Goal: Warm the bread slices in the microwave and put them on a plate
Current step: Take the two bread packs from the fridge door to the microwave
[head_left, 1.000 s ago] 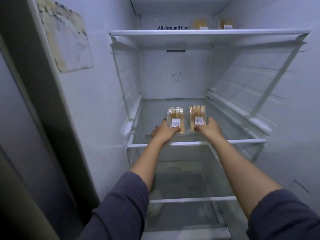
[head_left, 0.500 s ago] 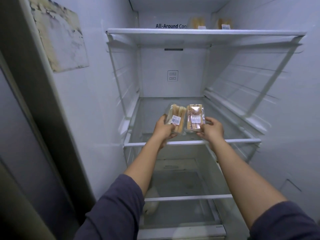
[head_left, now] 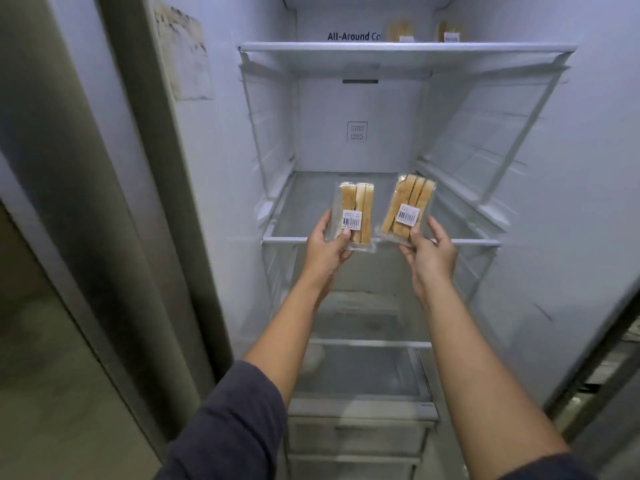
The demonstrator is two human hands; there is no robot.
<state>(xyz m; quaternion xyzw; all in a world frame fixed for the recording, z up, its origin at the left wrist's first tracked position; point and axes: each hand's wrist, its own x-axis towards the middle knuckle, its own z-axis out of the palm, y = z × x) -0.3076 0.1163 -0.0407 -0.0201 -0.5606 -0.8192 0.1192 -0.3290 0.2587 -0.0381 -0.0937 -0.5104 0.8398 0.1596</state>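
The left hand [head_left: 325, 249] is gripping a pack [head_left: 355, 216] of bread slices, thumb on its front. The right hand [head_left: 431, 254] is gripping a second pack [head_left: 408, 209], tilted right. Both packs are sitting above the fridge's middle shelf [head_left: 478, 242].

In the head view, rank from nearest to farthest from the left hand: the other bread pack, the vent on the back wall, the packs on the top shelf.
From the left hand:
1. Other bread pack, just right, in the right hand.
2. Vent, above, on the back wall.
3. Top-shelf packs, highest, at the rear.
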